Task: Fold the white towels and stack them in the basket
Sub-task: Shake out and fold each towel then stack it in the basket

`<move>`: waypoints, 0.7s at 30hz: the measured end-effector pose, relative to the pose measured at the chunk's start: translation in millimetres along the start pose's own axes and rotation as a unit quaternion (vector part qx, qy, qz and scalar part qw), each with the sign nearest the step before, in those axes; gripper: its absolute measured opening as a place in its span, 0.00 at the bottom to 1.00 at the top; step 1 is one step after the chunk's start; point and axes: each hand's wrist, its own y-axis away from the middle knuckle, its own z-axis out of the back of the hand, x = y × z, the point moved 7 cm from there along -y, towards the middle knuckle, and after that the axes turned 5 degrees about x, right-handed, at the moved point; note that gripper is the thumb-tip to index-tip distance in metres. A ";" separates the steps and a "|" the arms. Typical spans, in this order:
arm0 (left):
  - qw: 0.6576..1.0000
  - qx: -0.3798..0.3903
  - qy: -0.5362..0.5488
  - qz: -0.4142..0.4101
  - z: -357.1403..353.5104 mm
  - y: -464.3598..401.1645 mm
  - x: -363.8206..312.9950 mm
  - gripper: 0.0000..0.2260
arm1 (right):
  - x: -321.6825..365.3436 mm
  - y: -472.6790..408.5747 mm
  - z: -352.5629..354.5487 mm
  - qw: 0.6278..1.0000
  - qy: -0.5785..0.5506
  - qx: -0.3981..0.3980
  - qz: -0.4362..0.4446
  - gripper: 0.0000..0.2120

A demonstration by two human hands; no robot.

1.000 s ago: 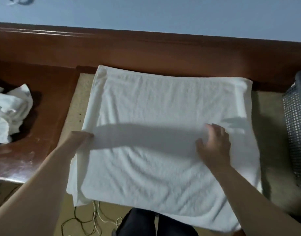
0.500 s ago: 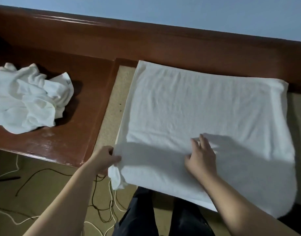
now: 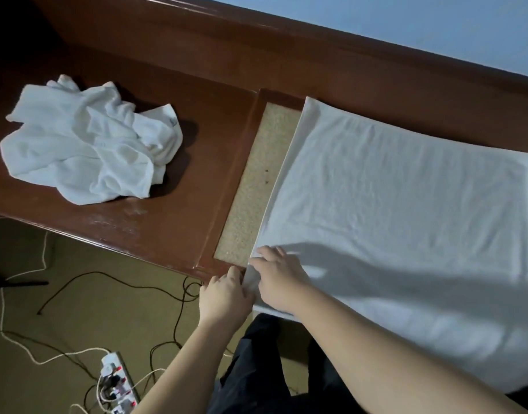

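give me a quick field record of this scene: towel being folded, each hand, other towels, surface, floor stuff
towel in work: white towel, spread flat on the woven mat
left hand: pinches the towel's near left corner
right hand: rests on the same corner, fingers on top
unfolded towels: crumpled pile on the wooden surface
basket: not in view
floor: cables and a power strip

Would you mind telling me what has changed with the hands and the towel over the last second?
The right hand slid left from the middle of the flat white towel to its near left corner, joining the left hand, which still grips that corner. The towel stays spread; the crumpled white towel pile is untouched.
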 end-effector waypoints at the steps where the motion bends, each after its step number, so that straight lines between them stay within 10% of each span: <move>1: 1.000 0.002 -0.003 0.004 -4.1 2.1 8.5 0.10 | 7.7 -1.5 -3.3 0.999 0.032 0.020 0.017 0.24; 5: 0.997 0.018 0.023 0.066 -15.1 15.0 44.8 0.11 | 13.8 6.5 -14.3 0.996 0.009 0.065 0.066 0.29; 10: 0.986 -0.134 0.099 -0.023 -3.0 22.5 -6.4 0.08 | -68.5 47.5 12.3 0.965 -0.191 -0.166 -0.072 0.21; 17: 0.967 -0.061 -0.006 -0.246 -54.7 -4.5 -244.8 0.21 | -299.7 201.7 29.8 0.762 -0.332 -0.377 -0.409 0.17; 21: 0.954 0.012 -0.110 -0.278 -104.1 -24.4 -369.6 0.36 | -421.0 261.3 54.7 0.724 -0.335 -0.388 -0.461 0.18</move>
